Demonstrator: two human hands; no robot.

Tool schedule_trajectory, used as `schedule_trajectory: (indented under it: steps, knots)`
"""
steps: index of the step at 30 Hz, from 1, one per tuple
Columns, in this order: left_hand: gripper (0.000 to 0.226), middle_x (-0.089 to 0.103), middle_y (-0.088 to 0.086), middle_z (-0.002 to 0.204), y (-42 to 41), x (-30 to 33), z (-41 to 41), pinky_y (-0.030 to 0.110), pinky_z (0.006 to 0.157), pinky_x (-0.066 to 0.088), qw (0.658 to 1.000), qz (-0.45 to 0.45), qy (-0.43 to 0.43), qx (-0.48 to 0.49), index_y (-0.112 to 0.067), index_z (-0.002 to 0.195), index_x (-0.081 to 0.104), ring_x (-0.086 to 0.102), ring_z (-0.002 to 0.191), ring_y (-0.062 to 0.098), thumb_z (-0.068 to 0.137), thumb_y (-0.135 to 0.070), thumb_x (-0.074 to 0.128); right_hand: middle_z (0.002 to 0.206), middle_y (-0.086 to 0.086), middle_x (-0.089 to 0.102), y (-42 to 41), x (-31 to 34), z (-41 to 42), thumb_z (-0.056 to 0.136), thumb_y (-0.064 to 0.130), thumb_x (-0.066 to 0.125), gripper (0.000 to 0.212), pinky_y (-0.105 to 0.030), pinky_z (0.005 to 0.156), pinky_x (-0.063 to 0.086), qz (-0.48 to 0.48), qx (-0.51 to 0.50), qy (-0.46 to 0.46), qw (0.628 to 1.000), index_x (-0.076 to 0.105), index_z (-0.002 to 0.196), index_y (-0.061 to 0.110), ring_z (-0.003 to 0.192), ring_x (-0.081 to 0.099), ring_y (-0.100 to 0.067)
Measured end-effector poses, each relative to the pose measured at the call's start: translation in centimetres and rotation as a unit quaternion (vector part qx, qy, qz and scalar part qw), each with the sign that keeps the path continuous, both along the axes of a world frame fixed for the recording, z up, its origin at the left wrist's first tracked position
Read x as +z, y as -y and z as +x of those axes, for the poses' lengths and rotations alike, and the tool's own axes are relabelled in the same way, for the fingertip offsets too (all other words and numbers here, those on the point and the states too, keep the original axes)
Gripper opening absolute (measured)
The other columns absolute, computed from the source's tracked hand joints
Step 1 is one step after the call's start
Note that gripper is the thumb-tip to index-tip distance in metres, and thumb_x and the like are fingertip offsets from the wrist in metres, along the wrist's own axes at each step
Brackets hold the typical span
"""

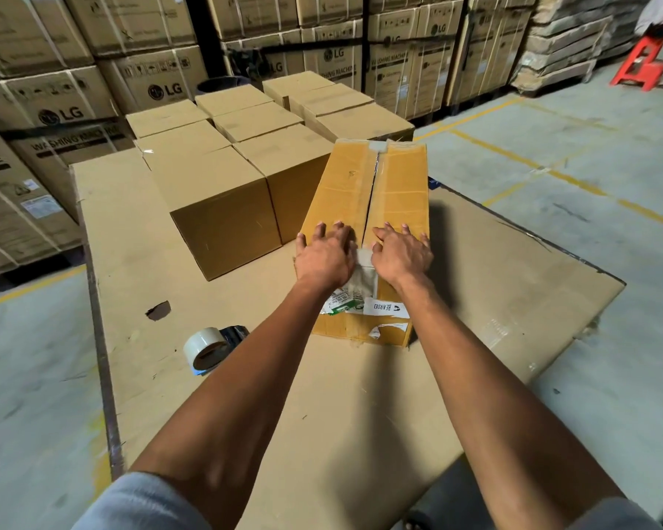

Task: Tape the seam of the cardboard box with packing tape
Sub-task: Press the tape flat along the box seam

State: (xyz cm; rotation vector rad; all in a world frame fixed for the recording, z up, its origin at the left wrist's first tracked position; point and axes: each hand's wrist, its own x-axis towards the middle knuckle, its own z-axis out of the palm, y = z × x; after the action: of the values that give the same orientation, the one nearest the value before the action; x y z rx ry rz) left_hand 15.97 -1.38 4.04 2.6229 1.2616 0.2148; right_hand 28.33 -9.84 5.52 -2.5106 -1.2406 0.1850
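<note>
Both palms flat, left hand [324,256] and right hand [400,254] spread, pinning stiff flaps beside the gaping seam [372,193] mid-frame; tape dispenser [211,348] lies lower left, light, grab its handle.

Warehouse floor. Strapped washing machine cartons [58,120] standing stacked along back wall; plain brown boxes [223,147] sitting grouped on flattened cardboard sheet [494,300]; yellow lines [575,181] running across concrete floor [609,147]; red stool [642,65] standing at far right.
</note>
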Motion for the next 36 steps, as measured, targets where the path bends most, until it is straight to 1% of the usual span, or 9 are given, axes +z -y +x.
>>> schedule_trajectory:
  steps: [5,9,12,15,19,23,27,31,36]
  knots:
    - [0.07,0.02,-0.008,0.18,3.1,-1.5,-0.7,0.066,0.132,-0.001,0.997,0.055,-0.011,-0.047,-0.042,0.168,0.029,0.01,0.169,0.026,0.108,-0.072,0.011,0.17,0.001,0.031,1.3,-1.0,0.6,0.105,0.034,0.049,0.05,-0.055,0.128,-0.003,0.038,-0.029,0.004,0.999,0.046,0.154,0.028,0.161,0.012,-0.029]
    - [0.068,0.021,-0.013,0.179,3.5,-1.5,-1.4,0.064,0.133,0.0,0.997,0.067,-0.011,-0.044,-0.044,0.168,0.03,0.01,0.169,0.022,0.109,-0.071,0.009,0.172,0.003,0.025,1.6,-0.5,-0.2,0.106,0.033,0.048,0.049,-0.058,0.125,0.024,0.034,-0.036,-0.021,0.999,0.044,0.156,0.032,0.162,0.008,-0.031]
    - [0.072,0.016,-0.013,0.18,2.1,-1.1,-1.8,0.066,0.132,-0.002,0.996,0.067,-0.034,-0.039,-0.041,0.17,0.025,0.007,0.169,0.023,0.108,-0.071,0.004,0.173,0.0,0.023,1.4,0.4,-0.4,0.106,0.028,0.048,0.053,-0.059,0.121,0.03,0.015,-0.011,-0.049,0.999,0.04,0.158,0.028,0.161,0.008,-0.032]
    - [0.069,0.014,-0.01,0.181,0.5,-0.8,-2.4,0.067,0.132,-0.004,0.996,0.075,-0.054,-0.004,-0.036,0.173,0.019,0.006,0.169,0.024,0.109,-0.061,0.009,0.16,-0.008,0.045,0.7,1.8,-1.5,0.104,0.024,0.051,0.043,-0.053,0.112,0.042,0.007,0.012,-0.041,0.999,0.054,0.147,0.019,0.152,0.034,-0.035]
    - [0.072,0.015,-0.005,0.181,-0.7,-0.2,-2.7,0.066,0.132,-0.008,0.992,0.071,-0.08,0.059,-0.03,0.173,0.018,0.009,0.169,0.026,0.108,-0.061,0.015,0.122,-0.011,0.073,-0.1,3.0,-1.6,0.099,0.022,0.064,0.025,-0.038,0.079,0.048,0.031,0.063,0.052,0.996,0.072,0.122,0.02,0.112,0.067,-0.033]
    - [0.092,0.017,0.001,0.181,0.9,0.7,-0.7,0.064,0.132,-0.001,0.993,0.036,-0.058,0.097,-0.031,0.172,0.023,0.012,0.168,0.03,0.098,-0.082,0.005,0.118,-0.006,0.076,-0.7,2.6,2.8,0.097,0.024,0.069,0.028,-0.042,0.094,0.049,0.095,0.167,0.074,0.979,0.072,0.124,0.025,0.111,0.069,-0.028]
    - [0.095,0.017,0.0,0.181,3.3,1.0,3.4,0.063,0.131,0.012,0.995,0.018,-0.052,0.078,-0.037,0.172,0.022,0.015,0.168,0.031,0.095,-0.093,0.018,0.152,-0.003,0.058,-2.1,0.8,9.7,0.096,0.027,0.07,0.054,-0.053,0.124,0.028,0.057,0.304,0.054,0.949,0.056,0.147,0.023,0.144,0.05,-0.024]
    - [0.093,0.01,-0.001,0.183,4.6,0.4,5.8,0.064,0.132,0.011,0.99,0.035,-0.103,0.093,-0.036,0.174,0.01,0.009,0.168,0.034,0.099,-0.084,0.038,0.172,0.002,0.023,-2.8,-1.2,15.1,0.107,0.041,0.04,0.056,-0.055,0.13,0.004,0.009,0.419,0.04,0.907,0.033,0.162,0.03,0.161,0.011,-0.019]
    - [0.085,-0.002,-0.003,0.183,4.8,0.7,5.1,0.06,0.133,0.005,0.982,0.022,-0.15,0.112,-0.038,0.173,-0.002,0.0,0.169,0.03,0.109,-0.058,0.05,0.173,0.007,0.008,-3.3,-2.4,17.8,0.098,0.07,0.042,0.077,-0.057,0.13,0.004,0.036,0.46,0.108,0.881,0.021,0.164,0.037,0.162,0.004,-0.018]
